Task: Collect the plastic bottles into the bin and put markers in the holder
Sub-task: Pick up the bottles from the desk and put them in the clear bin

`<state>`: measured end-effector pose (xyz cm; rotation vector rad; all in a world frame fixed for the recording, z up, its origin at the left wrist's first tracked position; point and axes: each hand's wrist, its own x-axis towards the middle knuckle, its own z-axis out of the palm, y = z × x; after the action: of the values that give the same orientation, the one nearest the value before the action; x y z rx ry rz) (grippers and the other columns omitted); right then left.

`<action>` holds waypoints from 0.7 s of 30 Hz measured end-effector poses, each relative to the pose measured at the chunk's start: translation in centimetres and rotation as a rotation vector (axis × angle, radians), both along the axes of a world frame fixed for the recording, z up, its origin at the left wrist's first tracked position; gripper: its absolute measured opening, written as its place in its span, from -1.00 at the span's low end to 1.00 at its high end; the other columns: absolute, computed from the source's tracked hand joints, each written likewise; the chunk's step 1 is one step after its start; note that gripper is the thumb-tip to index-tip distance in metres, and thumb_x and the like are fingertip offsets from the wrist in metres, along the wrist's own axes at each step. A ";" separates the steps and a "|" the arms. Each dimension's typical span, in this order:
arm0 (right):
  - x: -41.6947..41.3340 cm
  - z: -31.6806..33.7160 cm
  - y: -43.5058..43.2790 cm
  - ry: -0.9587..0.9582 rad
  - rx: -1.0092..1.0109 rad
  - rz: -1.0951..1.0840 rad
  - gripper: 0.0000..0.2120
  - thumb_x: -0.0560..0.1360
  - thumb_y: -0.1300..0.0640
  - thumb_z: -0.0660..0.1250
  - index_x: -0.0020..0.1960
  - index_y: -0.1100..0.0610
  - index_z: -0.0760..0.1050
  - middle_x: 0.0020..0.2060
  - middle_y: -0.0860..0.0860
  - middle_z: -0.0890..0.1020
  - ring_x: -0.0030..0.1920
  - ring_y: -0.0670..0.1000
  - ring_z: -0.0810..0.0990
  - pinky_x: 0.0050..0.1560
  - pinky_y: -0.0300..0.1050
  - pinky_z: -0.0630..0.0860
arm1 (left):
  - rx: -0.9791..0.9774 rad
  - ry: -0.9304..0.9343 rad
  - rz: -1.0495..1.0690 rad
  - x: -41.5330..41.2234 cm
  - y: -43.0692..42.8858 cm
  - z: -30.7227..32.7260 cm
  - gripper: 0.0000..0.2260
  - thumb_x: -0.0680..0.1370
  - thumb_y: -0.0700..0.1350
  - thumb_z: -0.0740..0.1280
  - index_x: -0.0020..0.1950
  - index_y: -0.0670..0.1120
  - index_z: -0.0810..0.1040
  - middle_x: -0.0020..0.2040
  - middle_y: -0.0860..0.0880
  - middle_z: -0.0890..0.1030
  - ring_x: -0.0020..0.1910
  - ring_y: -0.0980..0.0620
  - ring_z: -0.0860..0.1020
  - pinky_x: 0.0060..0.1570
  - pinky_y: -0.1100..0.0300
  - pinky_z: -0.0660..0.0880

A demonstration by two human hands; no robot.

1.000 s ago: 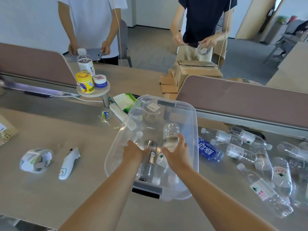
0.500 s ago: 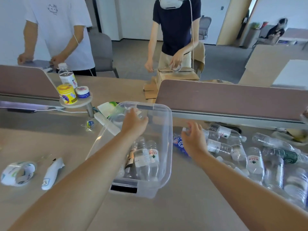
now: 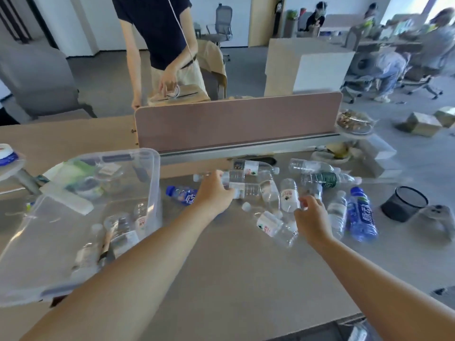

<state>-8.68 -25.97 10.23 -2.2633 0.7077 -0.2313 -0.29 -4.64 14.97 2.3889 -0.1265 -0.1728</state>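
A long mauve divider panel (image 3: 236, 119) closes the desk (image 3: 234, 267) at 12 o'clock. Behind it a person in a dark shirt (image 3: 157, 28) stands over a cardboard box (image 3: 179, 93). At 3 o'clock stands the black holder (image 3: 403, 204), with a blurred grey object (image 3: 440, 217) just beside it that cannot be made out.

The bin (image 3: 154, 173) sits at 9 o'clock, tipped toward the viewer, with several bottles (image 3: 118, 232) lying in its bottom. The loose bottles lie in a heap from 12 to 2 o'clock, overlapping one another, so that few can be reached without touching a neighbour. A blue-labelled bottle (image 3: 183, 194) lies between the bin wall and the left hand (image 3: 216, 190).

The left hand's fingers bend over the near end of a clear bottle (image 3: 251, 190) and touch it, but motion blur hides whether the grasp has closed. The right hand (image 3: 311, 216) hovers at 1 o'clock with fingers loosely curled, holding nothing. A short white-labelled bottle (image 3: 289, 195) lies just beside its thumb.

The bin is thin, see-through plastic with rounded corners and a rolled rim. The bottles are ribbed, crinkly and colourless, with pale caps. Two stand out: a green-banded one (image 3: 327, 179) and a blue one (image 3: 362, 215) at 2 o'clock. The holder is a round cup of fine wire mesh, and the desk is matte and beige.
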 end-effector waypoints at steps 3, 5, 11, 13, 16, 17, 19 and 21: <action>-1.5 -2.0 -2.8 0.036 0.036 -0.045 -0.64 0.50 0.27 0.22 0.29 0.18 0.45 0.22 0.18 0.49 0.14 0.18 0.51 0.12 -0.02 0.45 | 0.071 0.053 -0.082 -0.2 -4.0 -2.3 -0.58 0.53 -0.04 0.27 0.38 -0.07 0.35 0.21 -0.16 0.51 0.06 -0.15 0.55 -0.12 0.15 0.38; -2.6 -3.5 -4.2 0.061 0.056 -0.050 -0.64 0.49 0.27 0.23 0.28 0.18 0.46 0.21 0.17 0.49 0.14 0.16 0.51 0.09 -0.08 0.42 | 0.159 0.094 -0.144 -0.2 -6.5 -3.9 -0.56 0.54 -0.02 0.26 0.41 -0.04 0.33 0.29 -0.15 0.48 0.16 -0.17 0.52 -0.01 0.11 0.44; -6.5 -7.6 -8.2 0.140 0.040 -0.044 -0.63 0.48 0.33 0.21 0.27 0.20 0.47 0.20 0.13 0.48 0.15 0.11 0.51 0.08 -0.16 0.39 | 0.502 0.351 -0.421 -0.5 -13.6 -9.8 -0.46 0.64 0.06 0.06 0.59 0.01 -0.01 0.55 -0.13 0.17 0.41 -0.19 0.35 0.31 0.02 0.34; -7.9 -8.6 -9.5 0.181 0.027 -0.034 -0.64 0.49 0.32 0.21 0.27 0.18 0.47 0.19 0.11 0.48 0.08 0.10 0.53 0.00 -0.16 0.42 | 0.566 0.405 -0.456 -0.8 -15.0 -11.7 -0.45 0.64 0.13 0.00 0.58 0.07 -0.10 0.60 -0.11 -0.08 0.55 -0.20 0.02 0.43 -0.06 0.17; -9.0 -9.4 -11.6 0.226 0.012 -0.031 -0.65 0.50 0.32 0.21 0.27 0.17 0.47 0.19 0.09 0.48 -0.04 0.05 0.52 -0.10 -0.20 0.39 | 0.490 0.497 -0.396 -1.5 -15.8 -14.4 -0.49 0.65 0.07 -0.01 0.57 0.12 -0.11 0.59 -0.09 -0.01 0.45 -0.30 0.24 0.27 -0.03 0.38; -8.9 -9.4 -12.2 0.233 0.005 -0.034 -0.65 0.50 0.32 0.21 0.26 0.17 0.47 0.19 0.10 0.49 -0.02 0.06 0.52 -0.08 -0.20 0.38 | 0.405 0.508 -0.319 -1.8 -15.7 -14.9 -0.51 0.64 0.10 0.01 0.55 0.14 -0.04 0.54 -0.12 0.17 0.29 -0.32 0.43 0.07 0.01 0.48; -8.0 -9.5 -12.9 0.227 -0.006 -0.045 -0.65 0.49 0.33 0.20 0.25 0.18 0.49 0.17 0.12 0.51 0.06 0.10 0.53 -0.02 -0.22 0.35 | 0.291 0.449 -0.221 -2.7 -15.4 -15.7 -0.60 0.62 0.11 0.03 0.46 0.12 0.14 0.39 -0.16 0.38 0.04 -0.26 0.52 -0.14 0.09 0.43; -6.1 -9.3 -12.6 0.205 0.021 -0.058 -0.65 0.49 0.33 0.20 0.24 0.19 0.50 0.15 0.13 0.52 0.07 0.10 0.51 -0.02 -0.21 0.35 | 0.244 0.443 -0.179 -3.5 -15.0 -16.1 -0.66 0.62 0.06 0.04 0.39 0.06 0.22 0.32 -0.17 0.43 0.04 -0.22 0.50 -0.14 0.11 0.38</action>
<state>-14.74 -38.60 0.91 -2.2694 0.8792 -0.0187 -3.76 -19.64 -1.08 2.5128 -0.1145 -0.8358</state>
